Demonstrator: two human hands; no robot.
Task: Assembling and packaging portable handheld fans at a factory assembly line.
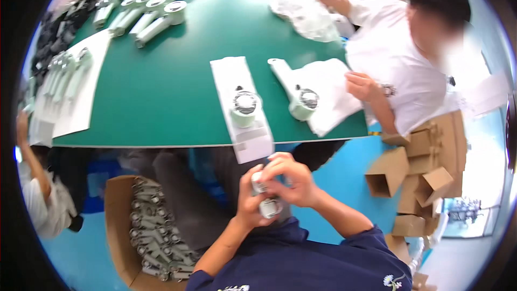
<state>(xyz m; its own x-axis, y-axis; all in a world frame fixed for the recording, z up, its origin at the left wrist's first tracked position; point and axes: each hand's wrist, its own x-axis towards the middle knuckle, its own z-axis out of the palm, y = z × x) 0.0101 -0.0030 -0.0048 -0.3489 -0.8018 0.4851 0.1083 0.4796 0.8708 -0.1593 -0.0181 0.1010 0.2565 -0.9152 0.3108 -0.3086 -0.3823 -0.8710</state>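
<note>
Closest to us, our two hands meet just below the counter's near edge, over our lap. Our left hand (249,200) and our right hand (293,179) are both clasped around a small pale handheld fan (267,205); its round grey-and-white head shows between the fingers, and the rest is hidden by them. The fan is held off the green counter (161,86), just beneath the end of a long white bag (240,109) that overhangs the counter edge. On that bag a second pale green fan (244,109) lies with its round head facing up. To its right a third fan (299,96) lies partly on another white bag (331,92), which a co-worker in a white shirt touches with one hand (362,86). At the far left of the counter, more fans (153,8) lie in rows. Beside our left knee an open cardboard box (116,221) holds a heap of grey fans. Folded cardboard cartons (423,170) are stacked at our right.
</note>
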